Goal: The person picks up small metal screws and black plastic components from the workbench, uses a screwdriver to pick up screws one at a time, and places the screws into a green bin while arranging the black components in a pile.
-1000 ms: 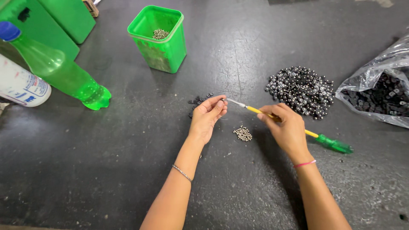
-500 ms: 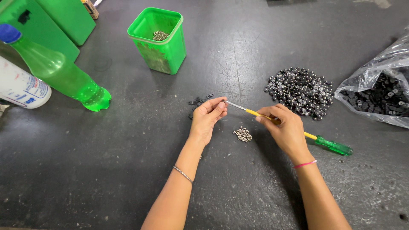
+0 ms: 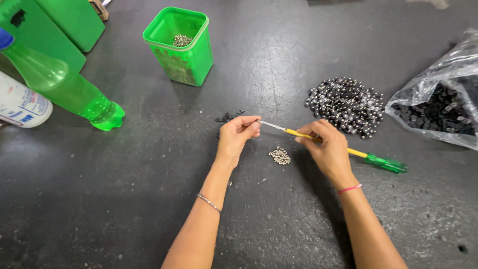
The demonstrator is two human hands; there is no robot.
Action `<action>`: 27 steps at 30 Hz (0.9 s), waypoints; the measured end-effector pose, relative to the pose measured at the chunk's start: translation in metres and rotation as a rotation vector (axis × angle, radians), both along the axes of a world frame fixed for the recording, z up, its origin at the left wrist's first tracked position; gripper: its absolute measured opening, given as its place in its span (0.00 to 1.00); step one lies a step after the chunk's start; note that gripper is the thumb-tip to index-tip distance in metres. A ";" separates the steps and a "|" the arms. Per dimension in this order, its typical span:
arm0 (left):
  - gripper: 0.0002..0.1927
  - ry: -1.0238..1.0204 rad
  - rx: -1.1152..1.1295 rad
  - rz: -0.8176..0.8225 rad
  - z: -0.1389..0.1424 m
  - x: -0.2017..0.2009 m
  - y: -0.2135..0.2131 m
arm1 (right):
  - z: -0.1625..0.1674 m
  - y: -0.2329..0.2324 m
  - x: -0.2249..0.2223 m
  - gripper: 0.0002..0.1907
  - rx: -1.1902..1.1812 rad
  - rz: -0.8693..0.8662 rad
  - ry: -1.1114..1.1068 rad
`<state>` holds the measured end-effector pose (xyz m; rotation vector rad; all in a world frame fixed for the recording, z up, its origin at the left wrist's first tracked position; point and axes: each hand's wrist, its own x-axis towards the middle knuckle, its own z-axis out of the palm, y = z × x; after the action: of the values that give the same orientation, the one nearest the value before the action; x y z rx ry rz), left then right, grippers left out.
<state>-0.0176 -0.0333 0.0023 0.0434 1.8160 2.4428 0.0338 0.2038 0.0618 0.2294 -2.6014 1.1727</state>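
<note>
A: Which step is in hand here?

B: By my reading, a small part is being fitted at the tip of the screwdriver [image 3: 318, 140]. The left hand [image 3: 238, 137] is closed in a pinch right at the metal tip, just above the middle of the frame; what it pinches is too small to make out. The right hand [image 3: 326, 148] is closed around the yellow shaft, near its midpoint.

A: How does the tool lie?

B: Its long axis runs nearly level, slanting a little from upper left to lower right. The tip points left, into the left fingers; the green handle trails to the right, low over the worktop [image 3: 124, 199] or resting on it, I cannot tell which.

A: What does the next move call for?

B: Probably a steady shaft and a fine pinch, so the part stays lined up with the tip. That is a judgement only.

A: And nearby?

B: A little heap of screws [image 3: 280, 156] lies just below the shaft, between the hands. A pile of dark parts [image 3: 346, 105] sits upper right, a bag [image 3: 438, 107] beside it. The green tub [image 3: 180, 46] stands upper left, well apart.
</note>
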 end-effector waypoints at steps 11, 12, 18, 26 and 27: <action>0.14 -0.021 -0.016 -0.038 -0.004 -0.002 -0.003 | -0.006 0.001 0.000 0.08 -0.053 0.003 0.014; 0.14 -0.021 -0.029 -0.037 -0.004 -0.001 -0.003 | -0.006 0.001 0.000 0.07 -0.047 -0.008 0.011; 0.13 0.041 -0.078 -0.027 -0.002 -0.001 0.002 | -0.006 0.005 -0.002 0.04 0.106 -0.072 -0.159; 0.13 -0.002 -0.051 -0.004 -0.007 -0.001 0.003 | -0.009 0.009 -0.001 0.12 -0.042 0.055 -0.022; 0.13 0.007 -0.050 -0.012 -0.008 -0.002 0.004 | -0.009 0.010 -0.003 0.10 -0.056 0.057 0.000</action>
<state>-0.0192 -0.0297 -0.0053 0.0598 1.8729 2.3915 0.0310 0.2142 0.0526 0.2943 -2.5737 1.2626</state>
